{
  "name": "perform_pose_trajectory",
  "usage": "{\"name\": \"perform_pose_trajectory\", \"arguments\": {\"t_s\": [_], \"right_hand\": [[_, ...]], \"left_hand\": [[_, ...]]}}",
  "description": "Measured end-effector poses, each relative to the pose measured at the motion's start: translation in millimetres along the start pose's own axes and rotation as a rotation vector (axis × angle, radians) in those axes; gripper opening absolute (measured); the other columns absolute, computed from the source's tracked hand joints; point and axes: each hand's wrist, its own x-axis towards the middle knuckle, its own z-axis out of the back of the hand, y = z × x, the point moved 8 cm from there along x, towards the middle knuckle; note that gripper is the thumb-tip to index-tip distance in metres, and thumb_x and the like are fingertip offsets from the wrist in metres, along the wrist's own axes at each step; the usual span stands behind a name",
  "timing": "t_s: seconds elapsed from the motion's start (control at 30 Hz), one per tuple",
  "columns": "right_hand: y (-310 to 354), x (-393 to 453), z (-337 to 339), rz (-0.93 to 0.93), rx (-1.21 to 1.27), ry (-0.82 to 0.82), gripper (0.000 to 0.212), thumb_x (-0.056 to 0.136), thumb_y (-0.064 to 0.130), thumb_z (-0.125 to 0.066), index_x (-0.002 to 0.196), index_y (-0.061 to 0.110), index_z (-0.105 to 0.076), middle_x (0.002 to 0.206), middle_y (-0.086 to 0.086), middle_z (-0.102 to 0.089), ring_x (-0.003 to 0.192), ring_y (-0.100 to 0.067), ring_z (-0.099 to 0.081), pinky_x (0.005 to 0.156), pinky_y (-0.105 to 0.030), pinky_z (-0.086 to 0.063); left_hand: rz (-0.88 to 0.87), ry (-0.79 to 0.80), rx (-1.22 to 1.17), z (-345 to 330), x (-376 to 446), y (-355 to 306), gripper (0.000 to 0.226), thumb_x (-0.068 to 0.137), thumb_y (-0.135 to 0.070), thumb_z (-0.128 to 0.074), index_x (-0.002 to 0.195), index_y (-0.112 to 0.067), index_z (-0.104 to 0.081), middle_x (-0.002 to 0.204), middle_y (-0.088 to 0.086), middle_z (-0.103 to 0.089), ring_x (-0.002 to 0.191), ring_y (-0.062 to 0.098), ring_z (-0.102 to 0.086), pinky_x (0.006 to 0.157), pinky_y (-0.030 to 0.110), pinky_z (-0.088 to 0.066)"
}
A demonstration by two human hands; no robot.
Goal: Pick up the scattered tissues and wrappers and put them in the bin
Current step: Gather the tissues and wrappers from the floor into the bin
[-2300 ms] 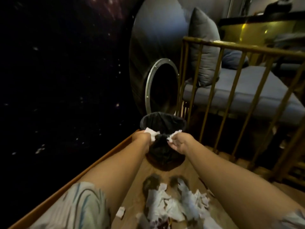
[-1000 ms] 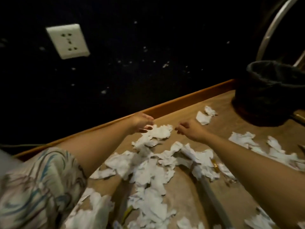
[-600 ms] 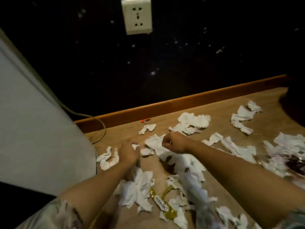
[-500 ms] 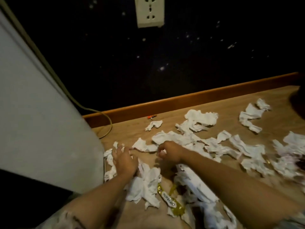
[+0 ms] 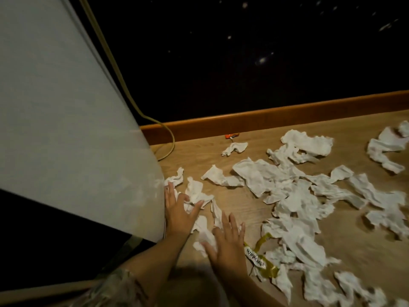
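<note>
Hands back from bin, now empty: left hand [image 5: 177,214] and right hand [image 5: 228,247] spread open, flat on tissues [image 5: 294,196] across floor [image 5: 358,244]. Wrapper [image 5: 257,258] beside right hand. Next load starting.

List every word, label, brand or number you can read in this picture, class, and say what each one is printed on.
"chocolatos" (my best reading, the letters run at an angle and are slightly blurred): on the white label of the yellow wrapper beside the right hand.
Small orange wrapper by the skirting board: any print too small to read.
The tissues carry no text.
</note>
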Motion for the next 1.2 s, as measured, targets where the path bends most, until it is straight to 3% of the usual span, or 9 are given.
{"name": "perform_pose_trajectory", "arguments": {"t_s": [0.17,0.43,0.5,0.6,0.8,0.93,1.03,1.1,1.2], "right_hand": [[-35,-3,20,0.004,0.241,-0.138,0.024,0.091,0.026,-0.050,0.114,0.028,-0.059,0.140,0.004,-0.050,0.143,-0.016,-0.026,0.121,-0.042,0.001],[-73,14,89,-0.317,0.534,-0.376,0.039,0.092,0.020,-0.048,0.130,0.015,-0.051,0.135,-0.006,-0.051,0.141,-0.029,-0.025,0.110,-0.047,-0.031],[-68,22,107,-0.274,0.510,-0.498,0.040,0.091,0.035,-0.040,0.122,0.017,-0.058,0.113,0.000,-0.062,0.117,-0.021,-0.048,0.101,-0.040,-0.036],[-61,31,122,-0.192,0.537,-0.608,0.028,0.092,0.041,-0.050,0.091,0.018,-0.065,0.084,0.005,-0.063,0.081,-0.009,-0.056,0.081,-0.035,-0.047],[-32,43,119,-0.078,0.558,-0.645,0.007,0.083,0.011,-0.070,0.087,0.009,-0.065,0.090,0.000,-0.058,0.080,-0.009,-0.053,0.071,-0.010,-0.042],[-29,56,101,-0.185,0.745,-0.564,0.023,0.081,-0.001,-0.063,0.094,0.016,-0.057,0.091,0.004,-0.060,0.084,-0.011,-0.057,0.074,-0.033,-0.052],[-21,73,95,-0.152,0.684,-0.488,0.038,0.080,-0.006,-0.062,0.108,0.019,-0.056,0.108,0.004,-0.060,0.103,-0.008,-0.055,0.092,-0.034,-0.050],[-14,91,92,-0.087,0.579,-0.393,0.050,0.081,-0.005,-0.062,0.123,0.022,-0.054,0.126,0.003,-0.055,0.119,-0.008,-0.046,0.106,-0.029,-0.040],[-5,119,77,-0.007,0.294,-0.168,0.064,0.086,0.003,-0.060,0.142,0.028,-0.039,0.154,0.006,-0.031,0.146,-0.022,-0.017,0.119,-0.038,-0.013]], "left_hand": [[-0.011,-0.141,-0.130,-2,5,-6,0.028,0.082,-0.027,-0.073,0.071,-0.016,-0.049,0.119,0.016,-0.058,0.123,0.038,-0.047,0.100,0.041,-0.038],[0.075,-0.107,-0.450,-2,10,-45,0.050,0.081,-0.004,-0.071,0.127,-0.011,-0.051,0.108,-0.002,-0.058,0.099,0.015,-0.055,0.089,0.026,-0.044],[0.051,-0.203,-0.483,9,16,-53,0.015,0.081,-0.013,-0.074,0.093,-0.010,-0.067,0.086,0.002,-0.065,0.080,0.018,-0.060,0.076,0.032,-0.051],[0.186,-0.330,-0.575,24,26,-51,0.044,0.082,-0.036,-0.072,0.053,-0.016,-0.046,0.058,0.004,-0.050,0.055,0.013,-0.043,0.057,0.028,-0.039],[0.283,-0.379,-0.512,39,30,-28,0.027,0.091,-0.026,-0.061,0.086,0.000,-0.067,0.103,0.015,-0.064,0.092,0.017,-0.056,0.077,0.007,-0.035],[-0.122,-0.138,-0.348,26,-5,-44,0.026,0.096,-0.017,-0.052,0.120,-0.021,-0.060,0.122,-0.005,-0.060,0.118,0.010,-0.053,0.105,0.027,-0.038],[-0.404,0.170,0.057,-8,-40,-45,0.037,0.093,-0.051,-0.047,0.127,-0.038,-0.056,0.144,-0.020,-0.040,0.143,0.009,-0.026,0.120,0.053,-0.001],[-0.529,0.248,0.246,-26,-59,-35,0.054,0.081,-0.075,-0.042,0.125,-0.046,-0.056,0.149,-0.022,-0.025,0.147,0.012,-0.010,0.113,0.054,0.021],[-0.508,0.198,0.186,-27,-64,-19,0.039,0.084,-0.063,-0.046,0.117,-0.047,-0.061,0.154,-0.013,-0.025,0.148,0.020,-0.006,0.115,0.058,0.011]]}}
